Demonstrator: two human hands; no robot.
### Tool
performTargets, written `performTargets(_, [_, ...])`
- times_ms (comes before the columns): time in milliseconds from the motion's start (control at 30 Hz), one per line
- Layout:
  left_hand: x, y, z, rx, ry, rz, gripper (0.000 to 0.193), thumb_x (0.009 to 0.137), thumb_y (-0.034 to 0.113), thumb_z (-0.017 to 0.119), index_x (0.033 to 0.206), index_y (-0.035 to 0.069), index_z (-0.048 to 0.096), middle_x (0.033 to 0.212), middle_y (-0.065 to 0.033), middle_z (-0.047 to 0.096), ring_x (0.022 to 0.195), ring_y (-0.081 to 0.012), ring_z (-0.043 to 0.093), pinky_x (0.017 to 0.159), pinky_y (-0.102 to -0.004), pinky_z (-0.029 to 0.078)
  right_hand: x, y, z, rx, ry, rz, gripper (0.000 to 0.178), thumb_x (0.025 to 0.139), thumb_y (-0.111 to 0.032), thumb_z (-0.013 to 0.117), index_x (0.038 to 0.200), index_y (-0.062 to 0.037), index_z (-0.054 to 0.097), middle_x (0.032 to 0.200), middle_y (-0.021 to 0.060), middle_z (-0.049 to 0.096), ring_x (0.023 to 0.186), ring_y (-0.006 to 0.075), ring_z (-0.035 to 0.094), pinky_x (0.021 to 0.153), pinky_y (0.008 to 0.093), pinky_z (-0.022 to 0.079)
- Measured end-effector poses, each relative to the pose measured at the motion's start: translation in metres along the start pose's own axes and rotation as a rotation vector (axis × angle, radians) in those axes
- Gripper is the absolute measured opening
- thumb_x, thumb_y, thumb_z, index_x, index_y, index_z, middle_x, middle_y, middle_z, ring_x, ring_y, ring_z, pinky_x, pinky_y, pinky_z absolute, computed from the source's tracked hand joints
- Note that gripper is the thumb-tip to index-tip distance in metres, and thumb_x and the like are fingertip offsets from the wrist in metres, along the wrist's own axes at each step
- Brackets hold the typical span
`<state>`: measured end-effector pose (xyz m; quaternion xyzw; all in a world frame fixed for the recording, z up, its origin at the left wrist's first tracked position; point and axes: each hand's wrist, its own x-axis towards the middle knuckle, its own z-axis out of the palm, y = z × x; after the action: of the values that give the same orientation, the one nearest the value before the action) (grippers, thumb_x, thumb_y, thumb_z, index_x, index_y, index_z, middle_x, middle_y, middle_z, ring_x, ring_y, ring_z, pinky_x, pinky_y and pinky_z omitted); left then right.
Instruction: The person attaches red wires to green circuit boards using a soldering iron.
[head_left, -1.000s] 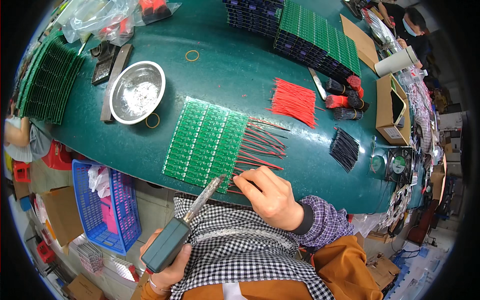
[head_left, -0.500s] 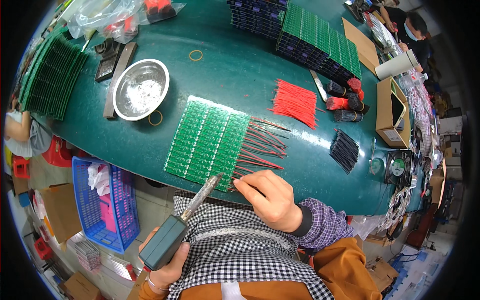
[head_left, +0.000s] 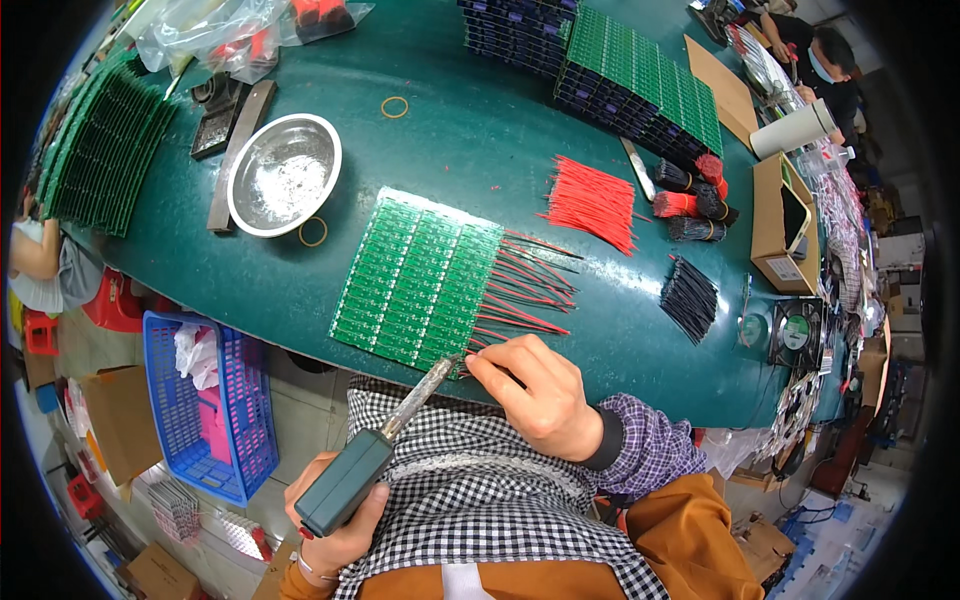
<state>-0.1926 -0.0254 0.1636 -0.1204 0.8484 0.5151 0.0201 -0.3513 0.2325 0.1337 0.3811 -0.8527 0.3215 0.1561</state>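
My left hand [head_left: 345,515] is wrapped round the dark green handle of a soldering iron [head_left: 412,402]. The iron's tip meets the near right corner of a green circuit board panel [head_left: 410,280], which lies flat on the table. Right beside the tip, the thumb and forefinger of my right hand [head_left: 540,395] are pinched on a thin wire, mostly hidden by the fingers. Red and black wires [head_left: 530,285] stick out in a row from the panel's right edge, just beyond that hand.
Loose red wires [head_left: 592,203] and black wires [head_left: 689,302] lie to the right. A metal bowl [head_left: 285,175] stands left, near green boards [head_left: 100,150]. Stacked panels [head_left: 640,85] are at the back. A small fan [head_left: 796,333] sits at right; a blue basket [head_left: 210,410] is below the table edge.
The soldering iron has moved right and slightly up with my left hand, its tip now closer to my right fingertips. My right hand has shifted very slightly.
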Motion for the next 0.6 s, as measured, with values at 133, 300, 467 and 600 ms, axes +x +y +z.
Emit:
performTargets(133, [0.005,0.006,0.000,0.017,-0.031,-0.011,0.027,0.079,0.010,0.086,0.101,-0.003,0.077,0.094,-0.0146,0.073,0.079,-0.0283,0.073,0.069,-0.0379,0.057,0.000,0.000,0.000,0.002,-0.006,0.009,0.034,0.070,-0.002,0.073,0.103,0.0049,0.076,0.096,0.0107,0.070,0.082,0.0249,0.069,0.065,0.0335,0.058])
performTargets(300, [0.004,0.004,-0.001,0.047,-0.024,-0.004,0.026,0.079,0.010,0.085,0.100,-0.003,0.077,0.093,-0.0146,0.073,0.078,-0.0287,0.073,0.068,-0.0374,0.057,-0.001,0.000,0.001,-0.007,-0.008,0.006,0.033,0.070,-0.001,0.074,0.103,0.0046,0.076,0.096,0.0104,0.070,0.083,0.0247,0.069,0.065,0.0334,0.058])
performTargets(467, [-0.005,-0.005,-0.004,0.044,-0.007,-0.005,0.026,0.078,0.009,0.084,0.100,-0.003,0.077,0.090,-0.0139,0.071,0.075,-0.0286,0.071,0.066,-0.0377,0.055,0.000,0.000,0.000,-0.006,-0.013,0.008,0.033,0.071,-0.001,0.074,0.103,0.0044,0.076,0.096,0.0101,0.070,0.083,0.0243,0.069,0.065,0.0332,0.058])
performTargets(600, [-0.011,-0.013,-0.004,0.021,0.004,-0.030,0.027,0.077,0.009,0.083,0.100,-0.003,0.077,0.087,-0.0127,0.069,0.071,-0.0280,0.067,0.062,-0.0380,0.052,0.000,-0.001,-0.001,-0.004,-0.014,0.014,0.033,0.071,-0.002,0.074,0.103,0.0040,0.076,0.096,0.0100,0.070,0.083,0.0243,0.069,0.065,0.0334,0.058])
